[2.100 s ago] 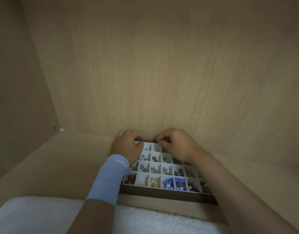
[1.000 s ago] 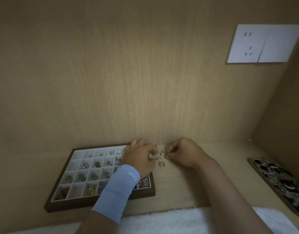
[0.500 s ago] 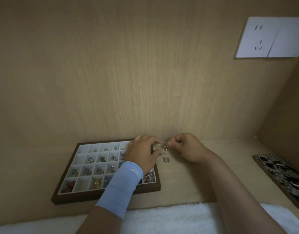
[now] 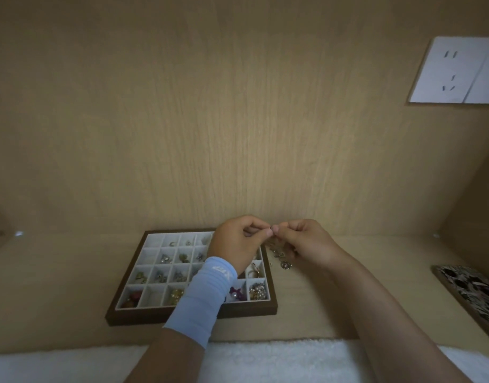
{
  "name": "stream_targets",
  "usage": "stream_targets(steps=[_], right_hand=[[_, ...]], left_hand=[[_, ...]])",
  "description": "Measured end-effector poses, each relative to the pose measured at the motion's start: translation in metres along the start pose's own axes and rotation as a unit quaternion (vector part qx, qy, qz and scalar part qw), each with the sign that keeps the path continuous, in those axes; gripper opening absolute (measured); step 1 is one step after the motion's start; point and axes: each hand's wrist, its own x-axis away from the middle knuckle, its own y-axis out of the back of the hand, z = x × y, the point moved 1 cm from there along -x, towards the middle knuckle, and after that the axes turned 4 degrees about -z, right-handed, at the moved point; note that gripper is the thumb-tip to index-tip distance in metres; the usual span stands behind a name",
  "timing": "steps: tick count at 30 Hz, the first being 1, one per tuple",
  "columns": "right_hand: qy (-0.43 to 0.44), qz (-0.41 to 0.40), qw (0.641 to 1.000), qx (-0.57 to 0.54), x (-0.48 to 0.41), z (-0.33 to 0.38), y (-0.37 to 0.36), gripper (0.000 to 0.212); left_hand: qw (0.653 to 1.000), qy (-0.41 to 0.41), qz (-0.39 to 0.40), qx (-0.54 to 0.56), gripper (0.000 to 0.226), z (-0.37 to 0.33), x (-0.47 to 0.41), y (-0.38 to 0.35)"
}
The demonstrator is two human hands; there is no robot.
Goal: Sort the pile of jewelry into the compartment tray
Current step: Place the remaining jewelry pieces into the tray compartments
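A brown-framed compartment tray [image 4: 188, 313] with white cells lies on the wooden shelf, holding small beads, charms and rings in many cells. My left hand [image 4: 238, 244], with a light blue wrist sleeve, hovers over the tray's far right corner. My right hand [image 4: 307, 244] is just right of it. Their fingertips meet and together pinch a tiny dark jewelry piece [image 4: 271, 228] above the shelf. A small pile of silvery jewelry [image 4: 280, 257] lies on the shelf beside the tray's right edge, partly hidden by my right hand.
A wooden back wall rises just behind the tray. A white wall socket [image 4: 456, 73] sits at the upper right. A black-and-white patterned tray [image 4: 470, 291] lies at the far right. A white fluffy cloth [image 4: 265, 360] runs along the near edge.
The view swung right, then back a little. Both hands left the tray's far cells, worked at the silvery pile, and now are raised, pinching a small piece between them.
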Motion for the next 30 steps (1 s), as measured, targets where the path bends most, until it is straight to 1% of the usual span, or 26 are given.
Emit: stream_targets(steps=[6,11,14,17,20,24,30], right_hand=[[0.007,-0.008,0.999,-0.042,0.002,0.01,-0.016,0.025],[0.026,0.021,0.999,-0.022,0.001,0.028,-0.032,0.019],[0.041,0.032,0.999,-0.011,-0.007,0.044,-0.045,0.019],[0.063,0.07,0.995,0.015,-0.017,0.061,-0.063,0.018],[0.059,0.116,0.991,0.022,-0.032,0.078,-0.079,0.018],[0.058,0.165,0.983,0.057,-0.048,0.092,-0.098,0.019],[0.084,0.16,0.981,0.078,-0.058,0.098,-0.112,0.013]], left_hand=[[0.999,0.021,0.004,0.034,0.005,-0.007,0.0,0.021],[0.999,0.019,0.013,0.022,0.004,-0.009,-0.002,0.049],[0.998,0.025,0.03,0.049,0.006,-0.005,-0.004,0.071],[0.994,0.028,0.0,0.108,0.004,0.002,-0.006,0.092],[0.987,0.035,-0.04,0.155,0.004,0.011,-0.013,0.111],[0.981,0.047,-0.047,0.182,0.006,0.025,-0.02,0.13],[0.975,0.067,-0.049,0.206,0.006,0.037,-0.023,0.135]])
